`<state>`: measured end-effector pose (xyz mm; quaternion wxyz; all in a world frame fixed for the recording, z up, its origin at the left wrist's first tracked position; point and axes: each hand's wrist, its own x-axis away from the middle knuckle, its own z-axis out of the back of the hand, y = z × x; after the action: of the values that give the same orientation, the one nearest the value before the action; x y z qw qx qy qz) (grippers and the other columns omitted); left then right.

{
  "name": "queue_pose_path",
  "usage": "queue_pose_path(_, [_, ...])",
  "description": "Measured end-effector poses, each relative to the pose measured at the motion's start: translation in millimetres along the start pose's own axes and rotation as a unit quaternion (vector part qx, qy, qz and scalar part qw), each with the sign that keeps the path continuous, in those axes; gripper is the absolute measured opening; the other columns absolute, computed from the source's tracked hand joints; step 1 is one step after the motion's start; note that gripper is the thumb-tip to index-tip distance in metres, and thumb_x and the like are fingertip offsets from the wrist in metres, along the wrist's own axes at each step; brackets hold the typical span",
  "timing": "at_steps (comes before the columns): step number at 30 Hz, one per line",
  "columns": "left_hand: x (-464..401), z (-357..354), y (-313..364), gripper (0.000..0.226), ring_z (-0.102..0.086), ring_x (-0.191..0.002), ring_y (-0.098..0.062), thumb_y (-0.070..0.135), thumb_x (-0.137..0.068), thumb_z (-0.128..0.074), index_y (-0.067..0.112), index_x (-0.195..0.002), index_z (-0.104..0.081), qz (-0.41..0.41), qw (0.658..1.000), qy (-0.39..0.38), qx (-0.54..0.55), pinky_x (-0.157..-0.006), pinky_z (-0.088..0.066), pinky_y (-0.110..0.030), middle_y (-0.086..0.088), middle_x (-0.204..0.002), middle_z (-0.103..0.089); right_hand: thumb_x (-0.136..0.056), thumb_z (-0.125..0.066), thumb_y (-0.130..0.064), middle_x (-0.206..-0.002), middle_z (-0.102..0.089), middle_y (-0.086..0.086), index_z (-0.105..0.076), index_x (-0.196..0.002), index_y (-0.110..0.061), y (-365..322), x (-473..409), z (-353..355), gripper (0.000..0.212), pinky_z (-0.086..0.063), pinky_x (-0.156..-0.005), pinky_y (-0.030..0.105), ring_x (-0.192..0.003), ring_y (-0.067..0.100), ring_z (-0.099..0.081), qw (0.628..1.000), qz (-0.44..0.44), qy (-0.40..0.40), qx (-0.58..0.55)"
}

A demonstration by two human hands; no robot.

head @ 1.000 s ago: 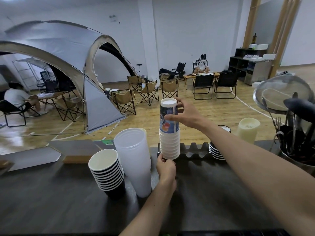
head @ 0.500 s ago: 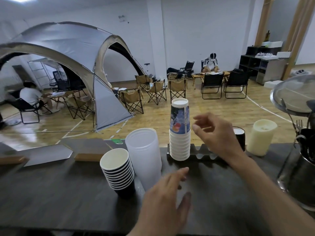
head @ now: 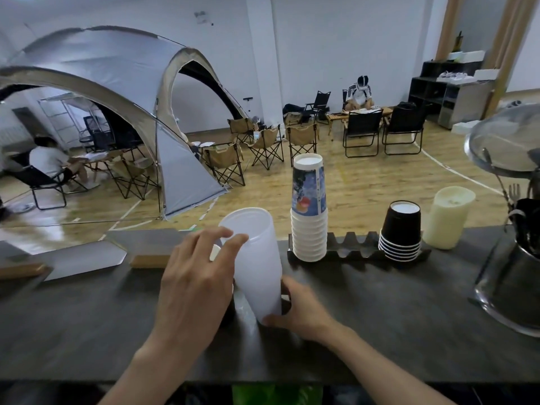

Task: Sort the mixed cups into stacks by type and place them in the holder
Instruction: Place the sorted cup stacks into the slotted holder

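1. Two hands on translucent plastic cup stack (head: 257, 264), mid-counter, left of holder (head: 358, 252): left hand (head: 194, 283) loosely curled near rim, right hand (head: 302, 309) cupping base.
2. Likely light, thin-walled, slippery, easily crushed; best gripped low, steadied high.
3. Head view only: left hand hides cups behind; firmness of grip unclear.

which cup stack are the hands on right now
The translucent white plastic stack, leaning on the counter between both hands. The printed paper stack and the black stack stand untouched in the holder.
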<state>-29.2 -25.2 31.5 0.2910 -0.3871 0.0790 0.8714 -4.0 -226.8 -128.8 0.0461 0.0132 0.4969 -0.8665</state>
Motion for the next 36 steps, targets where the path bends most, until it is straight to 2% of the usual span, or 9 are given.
queue_pose_path(4, [-7,2,5,0.034,-0.064,-0.101,-0.028,-0.002,-0.087,-0.073,0.012,-0.119,-0.072,0.009,0.997,0.045,0.066,-0.077,-0.054,-0.040,-0.007,-0.116,-0.066,-0.063,-0.090,-0.044,-0.122,-0.064,-0.025,-0.054,-0.127,-0.043,-4,33,42,0.073,-0.054,-0.095,0.026,-0.113,-0.007,-0.059,0.998,0.012,0.064,-0.011])
queue_pose_path(10, [-34,-16,21,0.020,-0.066,-0.081,-0.014,0.015,-0.098,-0.063,0.008,-0.115,-0.071,0.086,0.967,0.097,0.221,-0.079,-0.041,-0.003,-0.005,-0.109,-0.071,-0.061,-0.095,-0.025,-0.118,-0.063,-0.020,-0.056,-0.129,-0.045,-36,109,151,0.082,-0.053,-0.076,0.014,-0.108,0.001,-0.063,0.969,0.027,0.245,0.003])
queue_pose_path(13, [-47,-33,36,0.022,-0.070,-0.088,-0.009,0.016,-0.095,-0.068,0.012,-0.117,-0.069,0.149,0.930,0.070,0.328,-0.077,-0.049,-0.006,-0.002,-0.110,-0.071,-0.057,-0.096,-0.012,-0.114,-0.064,-0.022,-0.057,-0.130,-0.039,-72,139,199,0.087,-0.057,-0.072,0.018,-0.104,0.002,-0.066,0.950,0.051,0.307,-0.016])
queue_pose_path(17, [-58,-56,65,0.025,-0.073,-0.088,-0.008,0.018,-0.095,-0.068,0.021,-0.120,-0.067,0.231,0.834,-0.051,0.498,-0.076,-0.062,-0.030,0.007,-0.103,-0.073,-0.057,-0.083,-0.010,-0.113,-0.068,-0.015,-0.052,-0.136,-0.029,-120,153,245,0.087,-0.060,-0.073,0.022,-0.104,0.006,-0.069,0.919,0.115,0.367,-0.080])
queue_pose_path(19, [-62,-66,85,0.026,-0.074,-0.085,-0.011,0.010,-0.094,-0.069,0.019,-0.119,-0.068,0.256,0.783,-0.104,0.557,-0.072,-0.063,-0.029,0.005,-0.100,-0.075,-0.060,-0.083,-0.016,-0.121,-0.062,-0.014,-0.048,-0.139,-0.030,-139,147,259,0.087,-0.060,-0.075,0.023,-0.106,0.006,-0.068,0.909,0.143,0.385,-0.071])
queue_pose_path(25, [-74,-116,128,0.032,-0.074,-0.097,-0.023,-0.008,-0.090,-0.067,0.009,-0.117,-0.070,0.346,0.522,-0.271,0.731,-0.085,-0.062,-0.036,-0.018,-0.111,-0.075,-0.073,-0.090,-0.028,-0.124,-0.065,-0.004,-0.049,-0.139,-0.028,-153,86,282,0.077,-0.060,-0.080,0.027,-0.109,0.006,-0.067,0.911,0.155,0.378,0.059])
queue_pose_path(28, [-79,-143,140,0.029,-0.069,-0.103,-0.030,-0.019,-0.092,-0.054,0.004,-0.106,-0.066,0.430,0.433,-0.285,0.739,-0.088,-0.058,-0.036,-0.023,-0.113,-0.071,-0.074,-0.087,-0.038,-0.124,-0.062,-0.007,-0.052,-0.134,-0.033,-138,46,287,0.069,-0.061,-0.084,0.040,-0.108,0.008,-0.064,0.926,0.133,0.326,0.140])
queue_pose_path(32, [-84,-172,149,0.025,-0.068,-0.090,-0.032,-0.025,-0.091,-0.043,-0.006,-0.095,-0.059,0.533,0.350,-0.267,0.722,-0.074,-0.061,-0.031,-0.027,-0.111,-0.065,-0.073,-0.086,-0.037,-0.126,-0.060,-0.008,-0.053,-0.134,-0.033,-112,5,286,0.069,-0.058,-0.090,0.044,-0.110,0.014,-0.062,0.943,0.100,0.268,0.171])
queue_pose_path(36, [-79,-196,149,0.032,-0.066,-0.098,-0.031,-0.026,-0.090,-0.039,-0.007,-0.104,-0.060,0.564,0.314,-0.255,0.720,-0.091,-0.056,-0.036,-0.020,-0.106,-0.066,-0.072,-0.085,-0.039,-0.131,-0.057,-0.007,-0.051,-0.136,-0.035,-93,-19,287,0.072,-0.056,-0.095,0.045,-0.116,0.016,-0.059,0.952,0.077,0.246,0.165])
